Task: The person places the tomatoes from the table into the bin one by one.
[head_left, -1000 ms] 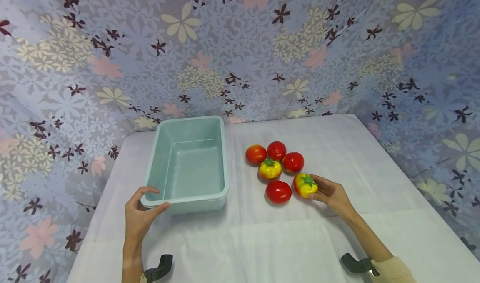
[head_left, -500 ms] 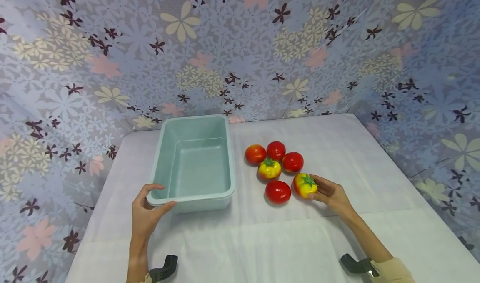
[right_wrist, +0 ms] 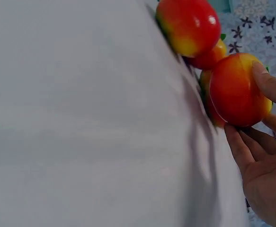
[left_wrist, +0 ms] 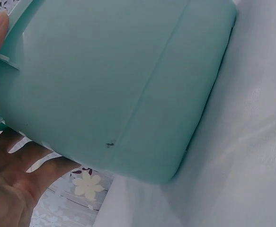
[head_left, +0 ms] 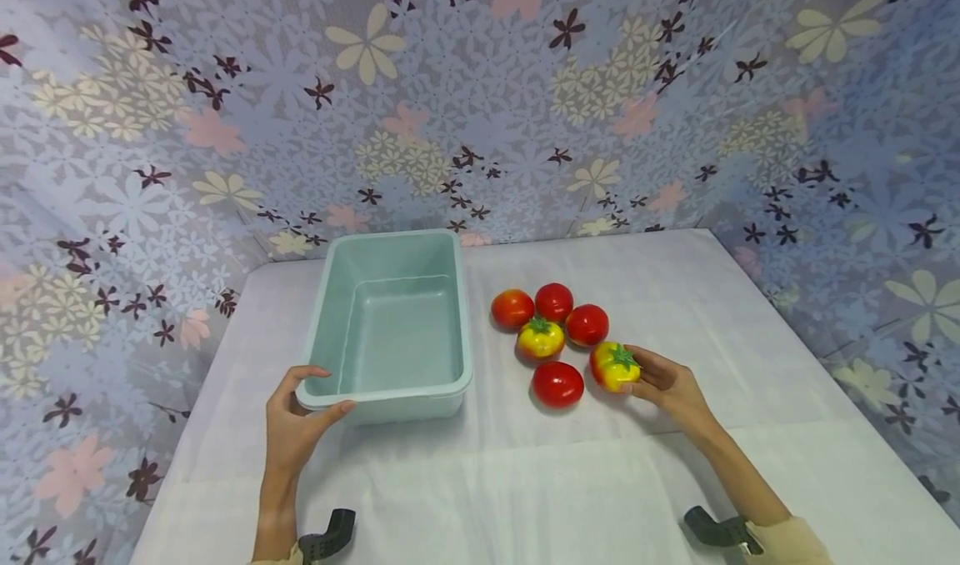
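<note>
At its near left corner, a pale green plastic tub [head_left: 405,397] is gripped by my left hand [head_left: 291,432], thumb along the front and fingers round the left side. The left wrist view shows the tub's outer wall [left_wrist: 109,85] with fingers [left_wrist: 45,165] behind it. My right hand [head_left: 678,394] holds a glossy red-and-yellow tomato [head_left: 613,369] with a green leafy top, pinched between thumb and fingers. In the right wrist view this tomato [right_wrist: 237,92] shows a seam down its side. Just left of it lies a red tomato [head_left: 557,384].
Behind are a yellow-red tomato [head_left: 540,341] with a green top and several red ones, among them an orange-red tomato [head_left: 513,309] nearest the tub. A white cloth [head_left: 510,498] covers the table. Flower-patterned fabric [head_left: 480,115] hangs along the back and sides.
My left hand and the tub have shifted a little to the right, towards the tomatoes. The tomato in my right hand has moved very slightly up and right.
</note>
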### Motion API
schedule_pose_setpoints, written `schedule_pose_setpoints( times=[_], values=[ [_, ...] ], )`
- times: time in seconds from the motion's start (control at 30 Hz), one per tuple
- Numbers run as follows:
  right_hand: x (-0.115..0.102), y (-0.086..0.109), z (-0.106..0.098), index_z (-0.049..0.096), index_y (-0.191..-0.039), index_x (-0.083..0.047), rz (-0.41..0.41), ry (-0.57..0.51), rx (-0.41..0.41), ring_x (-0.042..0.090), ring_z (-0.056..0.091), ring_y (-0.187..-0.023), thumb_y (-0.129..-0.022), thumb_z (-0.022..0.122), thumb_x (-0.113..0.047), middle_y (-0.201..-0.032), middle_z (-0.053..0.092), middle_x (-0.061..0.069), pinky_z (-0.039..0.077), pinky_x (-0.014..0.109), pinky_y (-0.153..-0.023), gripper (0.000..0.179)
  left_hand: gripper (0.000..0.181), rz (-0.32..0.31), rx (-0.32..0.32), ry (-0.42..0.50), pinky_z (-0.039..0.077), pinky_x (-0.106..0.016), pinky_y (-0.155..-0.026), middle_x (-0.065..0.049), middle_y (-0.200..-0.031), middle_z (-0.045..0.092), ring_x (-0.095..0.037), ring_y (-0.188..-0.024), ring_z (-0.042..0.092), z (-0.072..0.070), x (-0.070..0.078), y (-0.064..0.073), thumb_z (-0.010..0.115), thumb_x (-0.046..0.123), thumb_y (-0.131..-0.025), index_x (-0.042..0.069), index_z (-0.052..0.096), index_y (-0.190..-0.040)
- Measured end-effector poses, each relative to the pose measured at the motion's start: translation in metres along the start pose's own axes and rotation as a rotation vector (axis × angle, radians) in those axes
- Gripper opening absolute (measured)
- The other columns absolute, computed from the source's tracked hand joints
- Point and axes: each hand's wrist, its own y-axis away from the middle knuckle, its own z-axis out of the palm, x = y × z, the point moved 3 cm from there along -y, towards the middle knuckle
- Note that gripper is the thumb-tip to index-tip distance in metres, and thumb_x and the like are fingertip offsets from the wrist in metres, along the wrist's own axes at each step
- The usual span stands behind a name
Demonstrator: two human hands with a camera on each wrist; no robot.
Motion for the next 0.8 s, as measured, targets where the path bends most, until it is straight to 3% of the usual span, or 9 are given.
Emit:
schedule_pose_setpoints(
  times=[0.1, 0.3, 0.37, 0.53, 0.6, 0.8],
  values=[
    [-0.011, -0.001, -0.002, 0.044, -0.141, 0.005, -0.016, 0.036, 0.009, -0.017, 0.05, -0.11, -0.089, 0.07, -0.01, -0.143, 0.043, 0.033, 0.045, 0.009, -0.087, 0.06, 0.048, -0.005, -0.003, 0.002, 0.035, -0.021, -0.044, 0.003, -0.103, 0.058, 0.001, -0.046, 0.029, 0.001, 0.002, 0.001, 0.079, -0.019, -0.062, -0.008, 0.06, -0.104],
    [-0.033, -0.013, 0.007, 0.044, -0.142, 0.003, -0.012, -0.003, 0.001, -0.014, 0.053, -0.11, -0.09, 0.07, -0.012, -0.143, 0.045, 0.028, 0.047, 0.012, -0.087, 0.06, 0.048, -0.025, 0.001, -0.011, 0.034, -0.022, -0.043, 0.008, -0.101, 0.055, 0.001, -0.044, 0.025, -0.001, -0.013, -0.002, 0.08, -0.018, -0.063, -0.005, 0.06, -0.105],
    [-0.041, -0.019, 0.011, 0.044, -0.142, 0.003, -0.022, -0.046, -0.003, -0.01, 0.056, -0.11, -0.09, 0.069, -0.011, -0.142, 0.051, 0.019, 0.048, 0.013, -0.087, 0.059, 0.048, -0.015, 0.003, -0.008, 0.035, -0.021, -0.044, 0.007, -0.101, 0.056, 0.0, -0.045, 0.025, -0.003, -0.015, -0.003, 0.081, -0.017, -0.063, -0.005, 0.06, -0.104],
    [-0.063, -0.037, 0.021, 0.044, -0.141, 0.004, -0.072, -0.138, -0.024, -0.003, 0.059, -0.113, -0.091, 0.067, -0.008, -0.133, 0.058, -0.008, 0.05, 0.018, -0.088, 0.057, 0.047, 0.01, 0.001, 0.039, 0.042, -0.017, -0.051, -0.003, -0.106, 0.058, -0.007, -0.07, 0.046, -0.004, -0.016, -0.003, 0.079, -0.02, -0.062, -0.007, 0.058, -0.101],
    [-0.072, -0.044, 0.025, 0.045, -0.142, 0.002, -0.075, -0.147, -0.039, -0.002, 0.059, -0.115, -0.091, 0.067, -0.008, -0.135, 0.058, -0.004, 0.051, 0.019, -0.088, 0.056, 0.046, 0.009, -0.005, 0.05, 0.043, -0.017, -0.053, -0.008, -0.109, 0.057, -0.009, -0.081, 0.048, -0.004, -0.016, -0.003, 0.078, -0.021, -0.062, -0.008, 0.057, -0.101],
    [-0.094, -0.061, 0.043, 0.047, -0.143, -0.004, -0.07, -0.159, -0.086, 0.003, 0.06, -0.115, -0.092, 0.067, -0.012, -0.14, 0.055, 0.01, 0.054, 0.026, -0.084, 0.056, 0.047, -0.002, -0.015, 0.073, 0.048, -0.015, -0.065, -0.015, -0.112, 0.056, -0.014, -0.092, 0.051, -0.001, -0.014, -0.003, 0.077, -0.022, -0.062, -0.009, 0.056, -0.102]
  ],
)
